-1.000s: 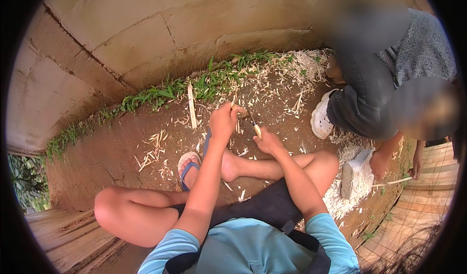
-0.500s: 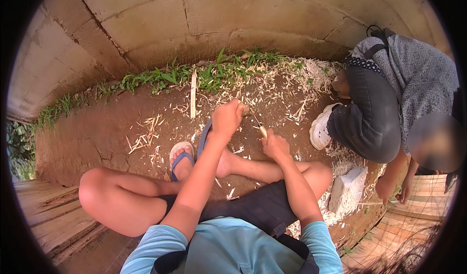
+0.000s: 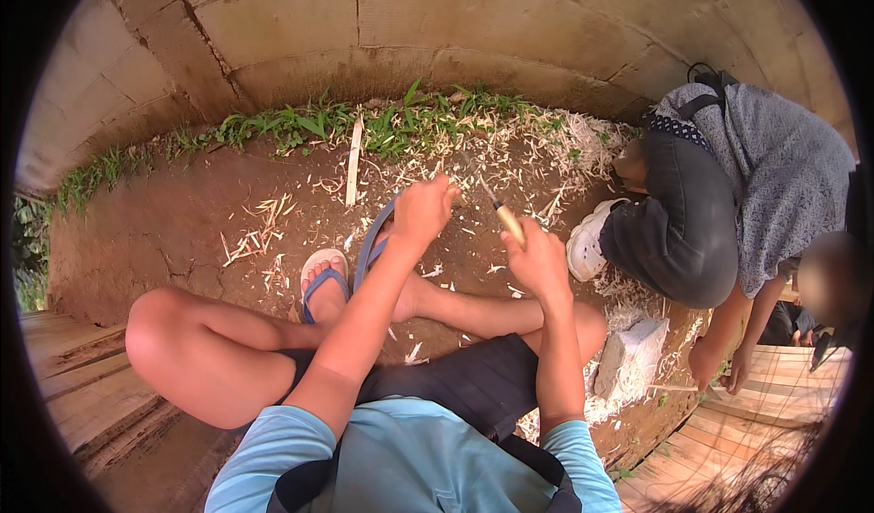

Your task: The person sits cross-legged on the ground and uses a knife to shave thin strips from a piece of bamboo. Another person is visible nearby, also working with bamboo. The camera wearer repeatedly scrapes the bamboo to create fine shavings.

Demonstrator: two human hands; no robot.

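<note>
My right hand point(image 3: 537, 260) is wrapped round the pale wooden handle of a knife point(image 3: 510, 225). Its thin blade points up and away toward the far left, apart from my left hand. My left hand point(image 3: 425, 209) is closed in a fist beside it, above my sandalled foot. A small pale bit shows at its finger side, but the fingers hide most of it and I cannot make out what it is. Pale wood shavings point(image 3: 259, 228) lie scattered on the brown dirt below both hands.
A flat wooden strip point(image 3: 354, 162) lies near the grass along the block wall point(image 3: 391, 12). On the right a person point(image 3: 683, 213) crouches, both hands near a thin stick. A whitish block point(image 3: 630, 356) stands by my right knee. Wooden planks point(image 3: 77, 367) lie at the left.
My right hand has drawn the knife away from my left fist, slightly to the right and nearer me; the gap between them is wider. The whole view has shifted slightly.
</note>
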